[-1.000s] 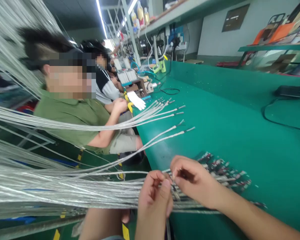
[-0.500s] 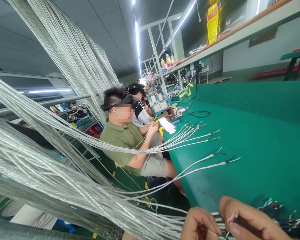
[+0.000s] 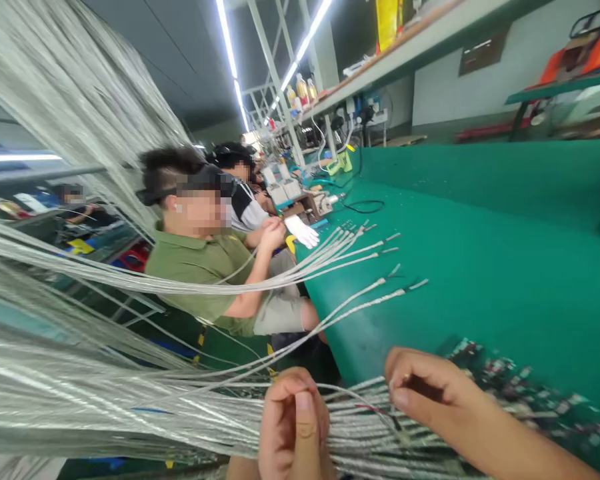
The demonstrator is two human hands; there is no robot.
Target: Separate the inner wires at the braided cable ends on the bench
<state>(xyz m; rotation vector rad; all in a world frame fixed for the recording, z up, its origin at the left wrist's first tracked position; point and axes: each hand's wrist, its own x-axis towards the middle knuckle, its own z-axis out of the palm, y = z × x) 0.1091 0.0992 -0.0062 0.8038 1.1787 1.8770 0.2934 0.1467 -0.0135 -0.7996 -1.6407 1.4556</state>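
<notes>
From the left, a thick bundle of pale cables [image 3: 180, 407] runs behind the left hand [image 3: 295, 430] and under the right. The left hand stands upright just beside the green bench's [image 3: 480, 267] left edge, thumb against curled forefinger; I cannot tell what it grips. The right hand [image 3: 427, 383] angles in, thumb and forefinger together, contents unclear. Blurred wire ends [image 3: 530, 390] spread across the bench.

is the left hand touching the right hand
Apart: the head view shows cables in the open gap between the left hand and the right hand.
</notes>
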